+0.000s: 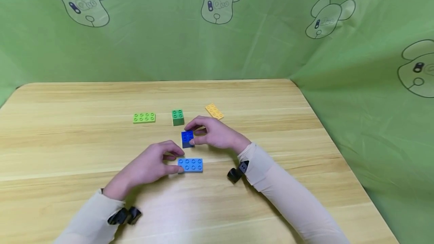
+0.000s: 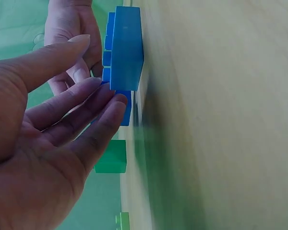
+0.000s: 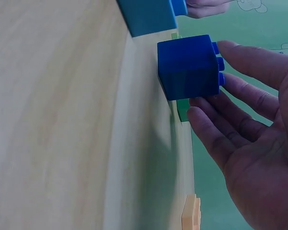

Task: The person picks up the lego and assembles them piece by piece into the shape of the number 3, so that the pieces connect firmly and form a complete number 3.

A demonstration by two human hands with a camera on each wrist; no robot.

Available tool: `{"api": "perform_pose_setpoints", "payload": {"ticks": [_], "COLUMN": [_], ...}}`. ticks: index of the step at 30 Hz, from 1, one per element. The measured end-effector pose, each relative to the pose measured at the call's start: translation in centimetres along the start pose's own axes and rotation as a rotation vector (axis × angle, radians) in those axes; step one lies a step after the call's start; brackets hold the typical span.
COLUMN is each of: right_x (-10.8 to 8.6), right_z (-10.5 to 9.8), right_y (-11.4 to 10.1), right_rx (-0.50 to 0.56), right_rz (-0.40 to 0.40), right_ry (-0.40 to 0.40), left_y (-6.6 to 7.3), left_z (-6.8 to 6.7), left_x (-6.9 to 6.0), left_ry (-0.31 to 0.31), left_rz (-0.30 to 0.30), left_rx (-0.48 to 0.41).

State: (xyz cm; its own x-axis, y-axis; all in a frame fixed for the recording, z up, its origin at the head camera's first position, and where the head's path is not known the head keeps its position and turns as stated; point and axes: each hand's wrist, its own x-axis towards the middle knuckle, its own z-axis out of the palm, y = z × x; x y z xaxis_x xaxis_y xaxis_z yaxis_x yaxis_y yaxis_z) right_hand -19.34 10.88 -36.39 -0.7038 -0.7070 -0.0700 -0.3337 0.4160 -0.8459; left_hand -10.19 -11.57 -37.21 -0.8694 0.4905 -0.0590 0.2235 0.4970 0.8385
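Light-blue brick (image 1: 191, 165) on table (image 1: 81, 131) being flanked at left end by left hand (image 1: 152, 163), thumb and fingers being held apart; dark-blue brick (image 1: 187, 138) just beyond being flanked by right hand (image 1: 217, 133), thumb and fingers being spread; contact being unclear.

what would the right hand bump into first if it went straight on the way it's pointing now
Most likely the dark blue brick, which sits right in front of the right hand; whether they already touch is hard to tell.
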Motion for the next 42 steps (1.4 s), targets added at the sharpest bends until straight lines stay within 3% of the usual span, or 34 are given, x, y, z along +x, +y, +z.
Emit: {"api": "perform_pose_setpoints", "payload": {"ticks": [18,42], "right_x": [-0.20,-0.60], "right_z": [0.12,-0.46], "right_y": [0.12,-0.19], "right_rx": [-0.010,0.024], "right_rz": [0.014,0.042], "right_ry": [0.011,0.058], "left_y": [0.23,0.50], "left_z": [0.59,0.63], "left_x": [0.43,0.81], "left_ry": [-0.028,0.008], "left_rz": [0.047,0.005], "left_rx": [0.112,0.163]}}
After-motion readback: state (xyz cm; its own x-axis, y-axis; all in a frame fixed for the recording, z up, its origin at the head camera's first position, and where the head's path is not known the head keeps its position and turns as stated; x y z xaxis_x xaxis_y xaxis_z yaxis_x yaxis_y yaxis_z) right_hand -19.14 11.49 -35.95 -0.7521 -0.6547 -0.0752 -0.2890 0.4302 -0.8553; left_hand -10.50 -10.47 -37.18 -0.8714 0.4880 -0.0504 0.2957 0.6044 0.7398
